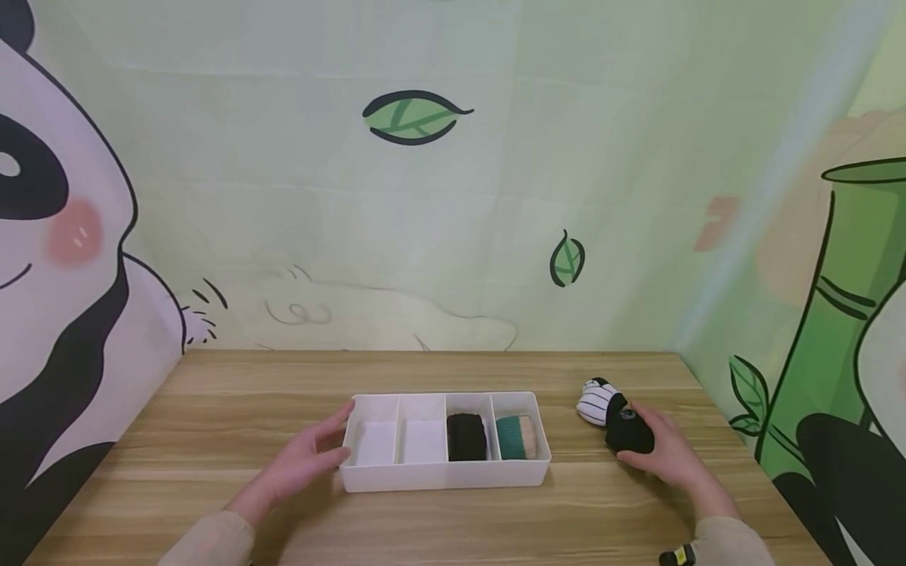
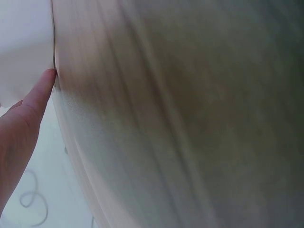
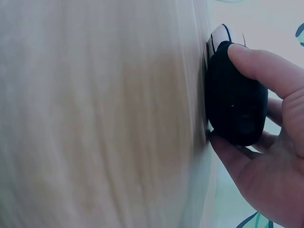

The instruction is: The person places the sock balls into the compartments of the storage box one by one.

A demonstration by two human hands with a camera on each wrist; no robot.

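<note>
two hands work at a wooden table (image 1: 425, 528), one at each side of a white divided box (image 1: 446, 477). the left hand (image 1: 300, 460) is at the box's left end, its fingers extended and loosely spread, the thumb apart from them; it touches the box without closing round it, and in the left wrist view a fingertip rests at the box's edge.

the right hand (image 1: 668, 450) is well to the right of the box, thumb and fingers bent about a black bundle (image 1: 630, 432) that lies low at the table. just beyond, up against it, is a white bundle with dark stripes (image 1: 596, 403); whether the hand touches this one too, i cannot tell.

the box has four compartments in a row. counting from the left, the third holds a dark bundle (image 1: 467, 437) and the fourth a teal and pale pink bundle (image 1: 515, 437).

both forearms wear beige sleeves (image 1: 731, 544), and a small black and yellow object (image 1: 677, 556) shows by the right cuff. behind the table hangs a pale green backdrop (image 1: 439, 220) printed with a panda (image 1: 67, 259), leaves (image 1: 413, 119) and green bamboo (image 1: 810, 362).
</note>
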